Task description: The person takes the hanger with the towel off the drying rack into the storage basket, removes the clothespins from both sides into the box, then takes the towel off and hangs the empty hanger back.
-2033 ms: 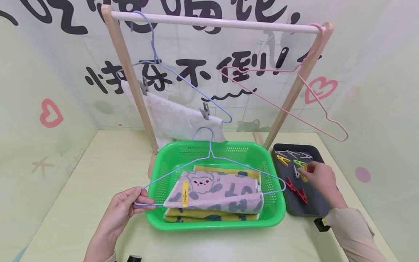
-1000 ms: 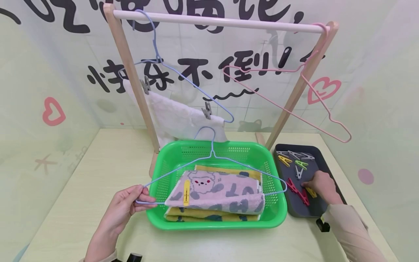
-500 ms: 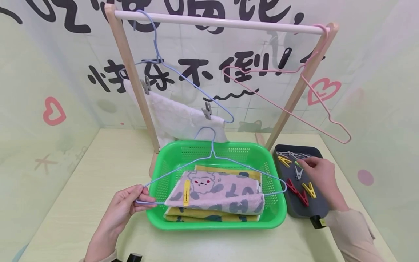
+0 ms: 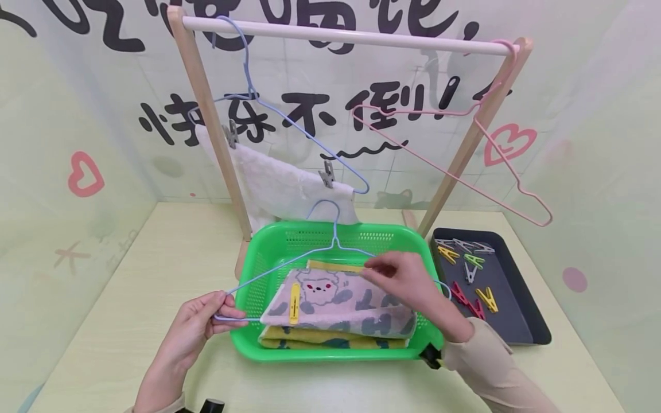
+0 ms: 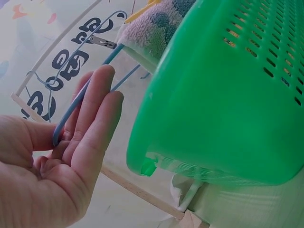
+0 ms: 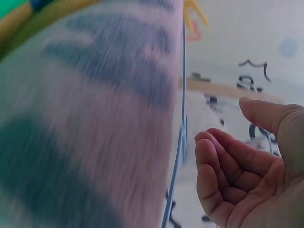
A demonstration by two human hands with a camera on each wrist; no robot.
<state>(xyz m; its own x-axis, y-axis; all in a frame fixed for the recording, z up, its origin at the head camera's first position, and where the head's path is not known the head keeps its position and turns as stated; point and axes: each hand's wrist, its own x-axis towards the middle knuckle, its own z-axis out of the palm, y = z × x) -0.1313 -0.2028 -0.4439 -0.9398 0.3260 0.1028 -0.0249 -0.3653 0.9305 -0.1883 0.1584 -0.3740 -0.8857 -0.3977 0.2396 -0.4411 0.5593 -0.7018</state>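
My left hand [image 4: 193, 324] pinches the left end of a blue clothes hanger [image 4: 283, 264], thumb against fingers; the left wrist view shows the hanger's bent wire [image 5: 78, 99] between them. Over its bottom bar drapes a pink-and-grey towel [image 4: 356, 298] with an animal face. A yellow clothespin [image 4: 294, 304] grips the towel near its left end. Above the towel's right part is my right hand [image 4: 408, 281], beside the hanger's right shoulder. In the right wrist view its thumb and loosely bent fingers stand apart, holding nothing. Part of the hanger is hidden behind this hand.
Below the towel sits a green basket [image 4: 341, 357] with yellow cloth [image 4: 335, 343] inside. A dark tray [image 4: 521, 321] at right holds several clothespins [image 4: 487, 299]. Behind stands a rack [image 4: 351, 36] with a white towel [image 4: 289, 183] on a blue hanger and a pink hanger [image 4: 454, 175].
My right hand shifted a yellow clothespin toward the tray's near side, reached by the green one, then moved left out of the tray to the towel. My left hand kept its hold on the hanger.
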